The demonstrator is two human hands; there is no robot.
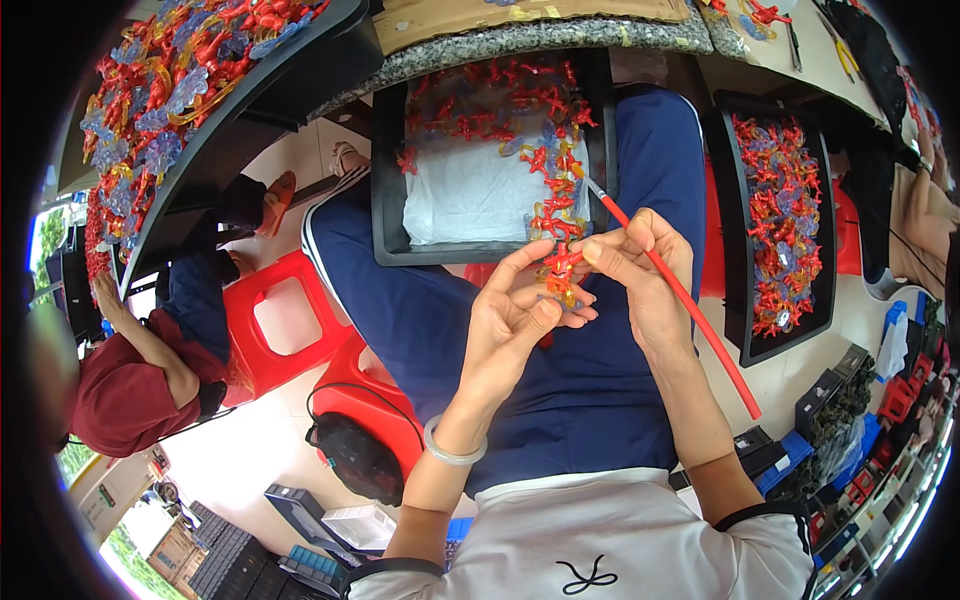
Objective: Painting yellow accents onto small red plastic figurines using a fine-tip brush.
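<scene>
Two hands meet above my lap, and I work from left to right. Far to my left, a curved black tray (215, 130) is heaped with red, orange and clear blue plastic figures, and a person in a dark red top (125, 390) sits beside red stools (290, 320). My left hand (515, 320), wearing a pale bangle (452, 450), pinches a small red and orange figure (560, 272) between thumb and fingertips, the fingers narrowly closed around it. Just behind it, a black tray (385, 215) on my knees holds white cloth and more figures. My right hand (640, 270) grips a long red paintbrush (690, 305) like a pen, its bristle tip near the figure. I judge a steady pinch and light strokes serve best here. Further right, another black tray (735, 300) holds finished pieces.
</scene>
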